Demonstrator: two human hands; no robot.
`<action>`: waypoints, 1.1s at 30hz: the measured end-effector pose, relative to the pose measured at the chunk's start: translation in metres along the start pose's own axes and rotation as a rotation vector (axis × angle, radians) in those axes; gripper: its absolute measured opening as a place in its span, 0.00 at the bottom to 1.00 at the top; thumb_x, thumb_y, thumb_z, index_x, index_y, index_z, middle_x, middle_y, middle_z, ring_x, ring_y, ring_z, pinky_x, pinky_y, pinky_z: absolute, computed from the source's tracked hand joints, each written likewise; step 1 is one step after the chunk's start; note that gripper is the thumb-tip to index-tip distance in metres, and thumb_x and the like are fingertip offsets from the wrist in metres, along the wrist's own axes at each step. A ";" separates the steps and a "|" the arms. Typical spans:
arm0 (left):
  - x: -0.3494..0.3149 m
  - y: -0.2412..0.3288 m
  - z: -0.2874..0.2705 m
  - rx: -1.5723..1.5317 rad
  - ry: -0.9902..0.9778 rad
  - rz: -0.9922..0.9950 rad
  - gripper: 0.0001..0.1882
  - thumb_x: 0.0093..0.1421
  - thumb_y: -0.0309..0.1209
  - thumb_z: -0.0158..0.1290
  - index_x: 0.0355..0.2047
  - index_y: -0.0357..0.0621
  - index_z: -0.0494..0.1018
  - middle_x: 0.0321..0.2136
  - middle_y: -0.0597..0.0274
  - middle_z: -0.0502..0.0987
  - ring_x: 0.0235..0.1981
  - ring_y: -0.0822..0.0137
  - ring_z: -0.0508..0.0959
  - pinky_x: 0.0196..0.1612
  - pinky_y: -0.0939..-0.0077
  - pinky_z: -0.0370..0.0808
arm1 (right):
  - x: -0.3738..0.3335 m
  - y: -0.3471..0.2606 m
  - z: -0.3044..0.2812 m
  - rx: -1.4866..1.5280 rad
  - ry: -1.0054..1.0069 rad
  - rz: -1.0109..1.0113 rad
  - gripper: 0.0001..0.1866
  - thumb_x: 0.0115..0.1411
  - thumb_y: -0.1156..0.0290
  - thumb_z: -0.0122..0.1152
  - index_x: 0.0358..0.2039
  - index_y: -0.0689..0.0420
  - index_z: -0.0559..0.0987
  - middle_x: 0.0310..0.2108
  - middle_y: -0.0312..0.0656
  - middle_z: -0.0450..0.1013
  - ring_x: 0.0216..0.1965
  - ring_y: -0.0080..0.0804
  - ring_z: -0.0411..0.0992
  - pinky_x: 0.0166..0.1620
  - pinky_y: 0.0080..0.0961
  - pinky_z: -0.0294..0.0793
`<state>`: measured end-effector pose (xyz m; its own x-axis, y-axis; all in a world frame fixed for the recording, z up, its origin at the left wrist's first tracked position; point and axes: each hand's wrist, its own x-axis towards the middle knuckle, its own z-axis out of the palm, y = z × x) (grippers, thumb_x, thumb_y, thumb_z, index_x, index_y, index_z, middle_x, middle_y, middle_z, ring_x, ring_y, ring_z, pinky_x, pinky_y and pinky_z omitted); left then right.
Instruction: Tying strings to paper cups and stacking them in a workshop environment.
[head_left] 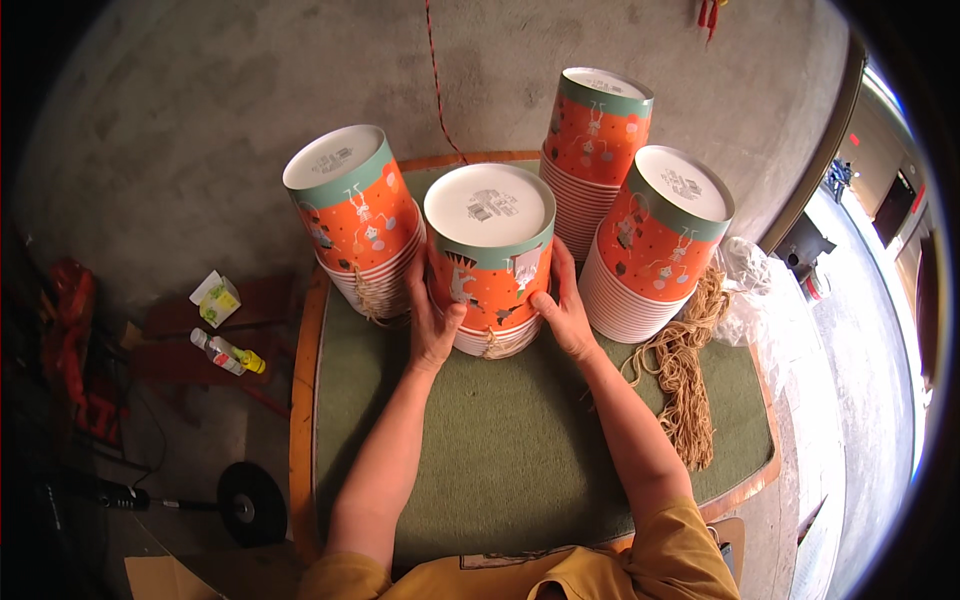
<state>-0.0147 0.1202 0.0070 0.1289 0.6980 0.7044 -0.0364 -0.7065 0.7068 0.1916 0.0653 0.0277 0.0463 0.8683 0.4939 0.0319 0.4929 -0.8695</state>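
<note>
A stack of nested paper buckets [490,285], orange with a green band and white base, stands upside down in front of me. My left hand [434,325] is wrapped round its left side, thumb toward the front. On its right side my right hand [566,312] presses with the thumb on the orange wall. A bit of twine [492,345] shows at the stack's lower front. Similar upturned stacks stand around it: a left stack [365,220] with twine at its lower side, a right stack [662,245], and a taller back stack [595,140].
The table [480,450] has a green cover and a wooden edge. A hank of brown twine [690,400] lies at its right, beside clear plastic bags [745,265]. A dark red bench [170,345] at the left holds a bottle [218,350] and a small carton [215,300]. Behind stands a grey wall [250,90].
</note>
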 end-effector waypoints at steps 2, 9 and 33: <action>-0.001 0.000 0.000 0.002 0.004 0.004 0.58 0.55 0.68 0.50 0.68 0.35 0.43 0.65 0.46 0.52 0.68 0.52 0.52 0.68 0.55 0.49 | 0.000 0.000 -0.001 0.001 -0.002 -0.006 0.56 0.55 0.42 0.64 0.70 0.58 0.45 0.69 0.50 0.48 0.70 0.41 0.47 0.70 0.37 0.45; 0.002 0.006 -0.002 -0.048 0.080 0.046 0.53 0.58 0.63 0.53 0.67 0.36 0.47 0.63 0.46 0.56 0.65 0.53 0.58 0.66 0.56 0.55 | 0.001 -0.001 0.000 -0.008 0.016 -0.003 0.55 0.56 0.38 0.59 0.70 0.59 0.45 0.69 0.51 0.47 0.71 0.42 0.45 0.71 0.38 0.42; 0.057 -0.006 -0.116 0.083 0.238 -0.145 0.58 0.53 0.54 0.64 0.70 0.42 0.39 0.68 0.48 0.49 0.68 0.56 0.53 0.67 0.59 0.54 | 0.115 -0.103 -0.001 -0.251 -0.070 -0.035 0.33 0.67 0.53 0.51 0.66 0.58 0.59 0.63 0.50 0.63 0.64 0.38 0.61 0.65 0.34 0.59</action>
<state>-0.1220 0.1776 0.0511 -0.1099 0.7933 0.5988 0.0477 -0.5975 0.8004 0.1946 0.1144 0.1740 -0.0282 0.8569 0.5147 0.2791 0.5012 -0.8191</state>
